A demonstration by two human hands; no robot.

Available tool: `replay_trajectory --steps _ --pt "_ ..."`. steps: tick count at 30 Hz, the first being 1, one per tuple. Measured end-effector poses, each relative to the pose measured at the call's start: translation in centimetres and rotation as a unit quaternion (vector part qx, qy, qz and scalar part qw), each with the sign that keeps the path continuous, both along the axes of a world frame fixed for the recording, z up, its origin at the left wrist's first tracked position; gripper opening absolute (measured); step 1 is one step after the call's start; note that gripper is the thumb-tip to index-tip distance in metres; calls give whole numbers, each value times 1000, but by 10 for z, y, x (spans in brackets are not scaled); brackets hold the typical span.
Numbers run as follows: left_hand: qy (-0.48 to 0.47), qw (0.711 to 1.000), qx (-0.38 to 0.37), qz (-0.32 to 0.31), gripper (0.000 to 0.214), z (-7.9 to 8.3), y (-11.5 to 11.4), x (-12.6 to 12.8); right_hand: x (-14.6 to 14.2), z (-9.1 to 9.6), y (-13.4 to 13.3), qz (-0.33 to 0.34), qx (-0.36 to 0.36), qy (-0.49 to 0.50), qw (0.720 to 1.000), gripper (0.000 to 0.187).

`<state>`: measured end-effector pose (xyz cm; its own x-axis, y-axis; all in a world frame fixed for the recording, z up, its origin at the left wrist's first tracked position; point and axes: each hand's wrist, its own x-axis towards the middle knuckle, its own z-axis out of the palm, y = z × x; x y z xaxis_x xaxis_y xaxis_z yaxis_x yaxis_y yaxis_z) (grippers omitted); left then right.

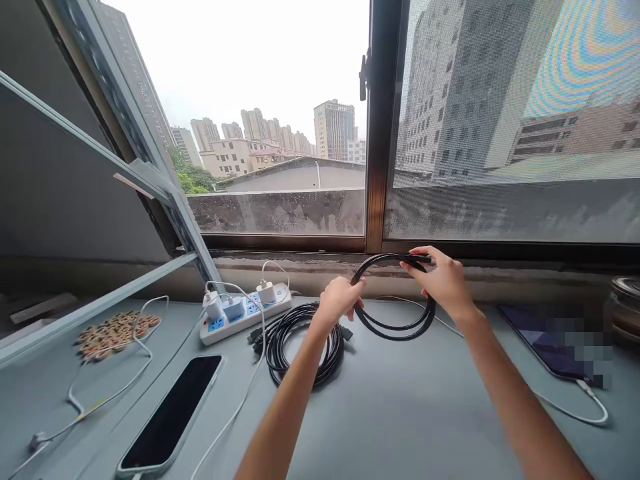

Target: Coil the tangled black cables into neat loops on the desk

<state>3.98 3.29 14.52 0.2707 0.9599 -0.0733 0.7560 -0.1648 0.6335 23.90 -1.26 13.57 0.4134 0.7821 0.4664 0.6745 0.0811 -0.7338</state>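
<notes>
A black cable (pixel 400 327) wound into a loop hangs in the air above the grey desk (pixel 400 413), just before the window sill. My left hand (pixel 340 299) is closed around the loop's left side. My right hand (pixel 443 279) pinches the top right of the loop, near the cable's end. A second black cable coil (pixel 287 343) lies flat on the desk below and left of my left hand, its plugs pointing toward the power strip.
A white power strip (pixel 245 310) with chargers sits at the back left. A dark phone (pixel 173 413) lies front left, white charging leads (pixel 125 383) trail around it. A patterned mat (pixel 115 331) lies far left, a tablet (pixel 550 340) far right. An opened window frame (pixel 100 293) juts in at left.
</notes>
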Motion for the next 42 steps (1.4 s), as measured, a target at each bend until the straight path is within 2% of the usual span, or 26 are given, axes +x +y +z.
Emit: replay_trajectory --steps 7,12,18,21,23,25,31,34,38,42 --pt "106 994 9 11 25 -42 7 13 3 -56 31 -15 -176 -49 983 21" --pt "165 986 -22 -18 30 -62 5 22 4 -78 37 -32 -279 -107 954 26" --pt "181 983 -21 -34 38 -72 14 19 -5 -110 46 -36 -306 -141 941 32" --pt "181 981 -35 -54 37 -73 19 18 -8 -117 50 -31 -300 -149 942 33" --pt "178 981 -41 -64 35 -69 21 16 -6 -117 51 -24 -302 -152 941 33" --pt "172 983 -33 -63 35 -57 22 12 -1 -114 52 -17 -308 -153 939 33" --pt "137 990 0 -32 45 -6 20 -19 7 -107 49 -1 -323 -149 935 30" --pt "127 992 -5 -6 46 12 20 -41 7 -103 46 9 -317 -141 938 29" --pt "139 989 -4 52 43 26 18 -61 10 -89 41 -3 -284 -124 951 29" --pt "163 981 -20 99 45 30 17 -69 14 -60 34 -24 -224 -96 970 28"
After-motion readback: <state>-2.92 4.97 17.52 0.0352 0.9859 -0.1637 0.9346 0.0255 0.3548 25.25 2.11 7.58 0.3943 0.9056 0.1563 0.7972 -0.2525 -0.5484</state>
